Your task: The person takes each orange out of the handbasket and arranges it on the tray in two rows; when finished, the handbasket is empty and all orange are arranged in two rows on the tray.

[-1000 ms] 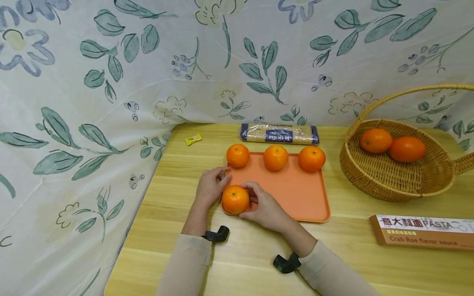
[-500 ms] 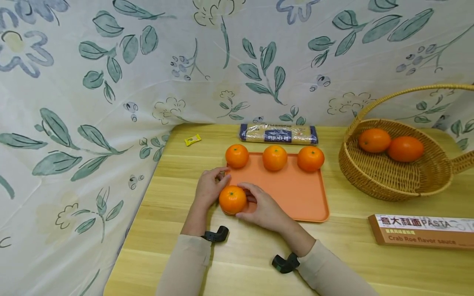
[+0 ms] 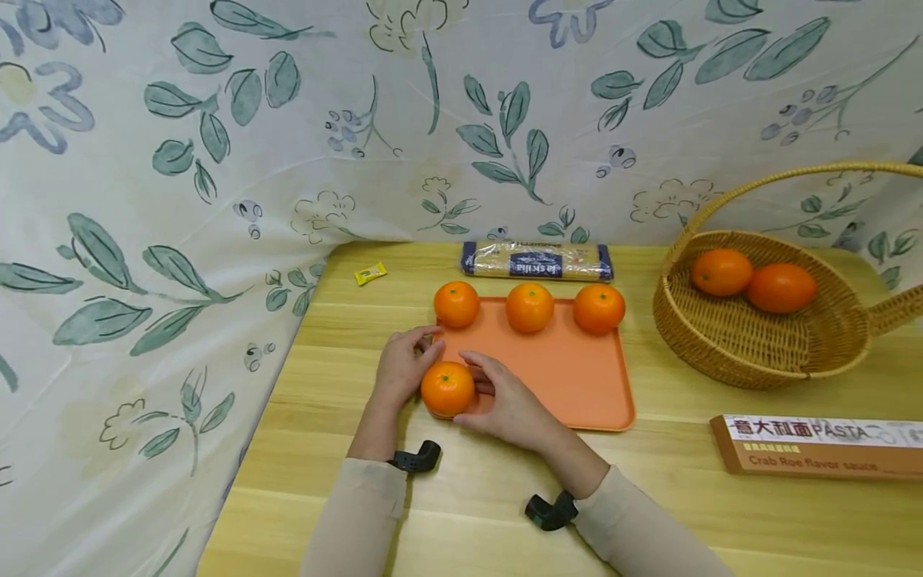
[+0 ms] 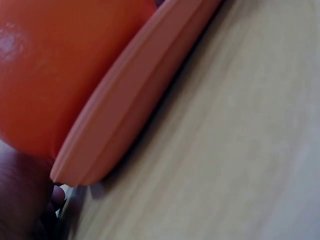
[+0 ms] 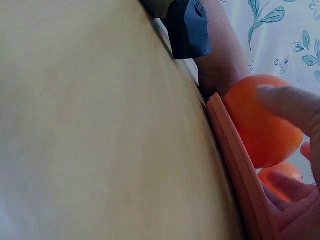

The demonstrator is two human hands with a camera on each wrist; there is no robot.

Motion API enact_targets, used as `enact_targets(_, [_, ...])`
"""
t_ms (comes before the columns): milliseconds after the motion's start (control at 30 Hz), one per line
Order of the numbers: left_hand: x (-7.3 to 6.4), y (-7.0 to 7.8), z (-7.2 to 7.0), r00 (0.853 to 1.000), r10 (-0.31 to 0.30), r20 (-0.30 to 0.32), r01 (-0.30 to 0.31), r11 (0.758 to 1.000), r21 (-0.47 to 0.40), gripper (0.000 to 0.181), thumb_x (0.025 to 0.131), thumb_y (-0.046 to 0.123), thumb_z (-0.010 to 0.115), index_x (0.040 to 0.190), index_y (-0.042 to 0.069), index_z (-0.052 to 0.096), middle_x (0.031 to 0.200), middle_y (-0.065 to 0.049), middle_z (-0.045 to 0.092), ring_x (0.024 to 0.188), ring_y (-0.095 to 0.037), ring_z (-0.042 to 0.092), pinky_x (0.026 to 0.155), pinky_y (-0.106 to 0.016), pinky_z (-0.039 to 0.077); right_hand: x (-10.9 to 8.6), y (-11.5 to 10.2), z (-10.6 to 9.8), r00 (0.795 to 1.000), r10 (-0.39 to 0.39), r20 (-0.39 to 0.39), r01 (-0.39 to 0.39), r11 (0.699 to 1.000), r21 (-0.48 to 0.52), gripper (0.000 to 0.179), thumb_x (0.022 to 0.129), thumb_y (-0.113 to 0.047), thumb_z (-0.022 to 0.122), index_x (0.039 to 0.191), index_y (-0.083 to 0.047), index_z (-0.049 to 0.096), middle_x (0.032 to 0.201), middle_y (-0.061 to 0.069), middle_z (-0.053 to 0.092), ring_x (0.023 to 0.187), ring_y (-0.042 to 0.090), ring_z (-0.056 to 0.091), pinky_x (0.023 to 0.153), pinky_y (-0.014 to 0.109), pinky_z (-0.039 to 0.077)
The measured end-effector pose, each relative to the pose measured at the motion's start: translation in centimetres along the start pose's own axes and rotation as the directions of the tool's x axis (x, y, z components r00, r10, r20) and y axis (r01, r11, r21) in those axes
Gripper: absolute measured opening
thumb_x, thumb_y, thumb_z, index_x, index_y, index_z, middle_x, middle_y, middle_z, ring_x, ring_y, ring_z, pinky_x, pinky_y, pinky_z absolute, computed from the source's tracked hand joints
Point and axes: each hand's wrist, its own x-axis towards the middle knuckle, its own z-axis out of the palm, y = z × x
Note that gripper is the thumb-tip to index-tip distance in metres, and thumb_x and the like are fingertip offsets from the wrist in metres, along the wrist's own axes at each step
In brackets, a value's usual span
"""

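Note:
In the head view an orange (image 3: 448, 389) sits at the near left corner of the orange-coloured tray (image 3: 554, 385). My right hand (image 3: 508, 405) holds it from the right, thumb at the front and fingers curved behind. The right wrist view shows the thumb (image 5: 287, 102) lying against the orange (image 5: 262, 132). My left hand (image 3: 404, 365) rests at the tray's left rim, fingers loosely bent, the thumb close to the same orange. Along the tray's far edge stand a left orange (image 3: 457, 304), a middle orange (image 3: 530, 308) and a right orange (image 3: 599, 308).
Behind the tray lies a spaghetti packet (image 3: 537, 261), with a small yellow wrapped candy (image 3: 371, 273) to its left. A wicker basket (image 3: 728, 361) holding two orange-red fruits (image 3: 782, 288) stands at right. A pasta box (image 3: 822, 445) lies in front of it.
The held orange has shifted slightly left toward the tray's corner, the right hand moving with it. The left hand stays at the rim. The whole head view has drifted a little.

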Motion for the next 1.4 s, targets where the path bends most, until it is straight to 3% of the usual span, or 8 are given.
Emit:
enact_targets(167, [0.1, 0.0, 0.0, 1.0, -0.006, 0.008, 0.006, 1.0, 0.0, 0.031, 0.097, 0.035, 0.069, 0.125, 0.022, 0.073, 0.087, 0.0, 0.068, 0.086, -0.02, 0.052, 0.074, -0.031, 0.039, -0.2, -0.7, -0.8, 0.998, 0.05, -0.025, -0.049, 0.998, 0.034, 0.095, 0.077, -0.031, 0.091, 0.156, -0.02, 0.04, 0.15, 0.013, 0.05, 0.129, 0.029, 0.061, 0.107, 0.044, 0.05])
enact_targets(300, [0.1, -0.1, 0.1, 1.0, -0.01, 0.01, 0.01, 1.0, -0.003, 0.031, 0.098, 0.035, 0.069, 0.125, 0.022, 0.073, 0.086, 0.0, 0.067, 0.086, -0.02, 0.052, 0.074, -0.031, 0.038, -0.7, -1.3, -1.9, 0.996, 0.068, -0.054, -0.068, 0.998, -0.003, 0.09, 0.08, -0.036, 0.089, 0.155, -0.022, 0.041, 0.15, 0.012, 0.05, 0.13, 0.032, 0.061, 0.107, 0.048, 0.05])
enact_targets(567, [0.1, 0.0, -0.2, 1.0, -0.008, 0.003, 0.008, 1.0, -0.007, 0.03, 0.097, 0.034, 0.069, 0.124, 0.021, 0.074, 0.086, 0.0, 0.068, 0.085, -0.021, 0.051, 0.075, -0.031, 0.038, -1.9, -1.8, -4.5, 0.991, 0.038, -0.126, -0.053, 0.992, -0.117, 0.075, 0.084, -0.03, 0.086, 0.148, -0.024, 0.049, 0.149, 0.008, 0.052, 0.131, 0.032, 0.059, 0.108, 0.051, 0.049])
enact_targets(800, [0.1, 0.0, -0.1, 1.0, -0.007, 0.006, 0.007, 1.0, -0.004, 0.03, 0.097, 0.034, 0.07, 0.124, 0.021, 0.073, 0.087, -0.001, 0.068, 0.086, -0.021, 0.052, 0.075, -0.031, 0.038, -3.5, -1.5, -6.7, 0.99, -0.019, -0.137, -0.015, 0.97, -0.241, 0.059, 0.087, -0.024, 0.083, 0.139, -0.012, 0.059, 0.142, 0.004, 0.055, 0.126, 0.034, 0.06, 0.105, 0.051, 0.051])
enact_targets(933, [0.1, 0.0, 0.0, 1.0, -0.012, 0.012, 0.012, 1.0, -0.007, 0.03, 0.097, 0.034, 0.07, 0.125, 0.022, 0.073, 0.087, -0.001, 0.068, 0.087, -0.021, 0.052, 0.075, -0.031, 0.039, -4.7, -1.5, -8.7, 0.988, -0.004, -0.156, -0.054, 0.929, -0.367, 0.053, 0.089, -0.026, 0.081, 0.136, -0.012, 0.061, 0.142, 0.006, 0.056, 0.124, 0.037, 0.061, 0.102, 0.055, 0.051])
enact_targets(1133, [0.1, 0.0, 0.0, 1.0, -0.012, 0.004, 0.012, 1.0, -0.013, 0.03, 0.097, 0.033, 0.07, 0.124, 0.022, 0.074, 0.086, -0.001, 0.068, 0.086, -0.021, 0.052, 0.075, -0.031, 0.039, -5.7, -1.8, -13.4, 0.971, -0.024, -0.236, -0.112, 0.829, -0.547, 0.046, 0.09, -0.026, 0.078, 0.131, -0.009, 0.064, 0.142, 0.014, 0.055, 0.129, 0.04, 0.054, 0.104, 0.062, 0.044])
enact_targets(1267, [0.1, -0.1, 0.0, 1.0, -0.008, 0.005, 0.008, 1.0, -0.016, 0.03, 0.097, 0.033, 0.07, 0.124, 0.022, 0.074, 0.086, 0.0, 0.068, 0.086, -0.021, 0.052, 0.075, -0.031, 0.039, -6.2, -2.1, -17.6, 0.943, -0.075, -0.325, -0.158, 0.759, -0.632, 0.046, 0.09, -0.025, 0.078, 0.127, -0.003, 0.065, 0.138, 0.022, 0.057, 0.128, 0.045, 0.051, 0.104, 0.065, 0.04])
enact_targets(1400, [0.1, 0.0, 0.0, 1.0, -0.01, 0.006, 0.01, 1.0, -0.015, 0.03, 0.097, 0.034, 0.07, 0.124, 0.022, 0.074, 0.086, 0.0, 0.068, 0.086, -0.02, 0.052, 0.075, -0.031, 0.039, -6.5, -1.5, -21.7, 0.9, -0.053, -0.433, -0.265, 0.722, -0.639, 0.045, 0.092, -0.026, 0.075, 0.128, -0.002, 0.063, 0.137, 0.027, 0.054, 0.128, 0.049, 0.046, 0.105, 0.068, 0.035])
